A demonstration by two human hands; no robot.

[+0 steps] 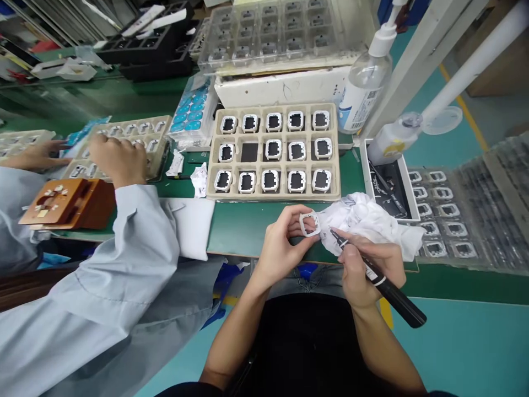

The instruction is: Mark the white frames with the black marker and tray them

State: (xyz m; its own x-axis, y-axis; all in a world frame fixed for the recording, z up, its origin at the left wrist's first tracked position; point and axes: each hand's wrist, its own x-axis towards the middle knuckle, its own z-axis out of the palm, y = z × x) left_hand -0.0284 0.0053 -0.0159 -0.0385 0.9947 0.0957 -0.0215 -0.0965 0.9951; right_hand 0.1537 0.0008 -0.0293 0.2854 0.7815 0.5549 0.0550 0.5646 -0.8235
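Observation:
My left hand (285,242) is closed in a pinch round a small white square frame part (309,224), held above the near table edge. My right hand (366,267) is closed on a black pen (384,284) whose tip points at the frame part. A crumpled white cloth (372,220) lies under and behind my right hand. In front stands a beige tray (335,149) holding rows of the same white frame parts, with one cell bare.
A co-worker's sleeve (124,264) and hand (115,157) reach over another beige tray (161,165) at the left. Two pump bottles (363,88) stand at the right, beside a small white box (403,182) and clear blister trays (446,220). An orange jig (70,201) sits at the left.

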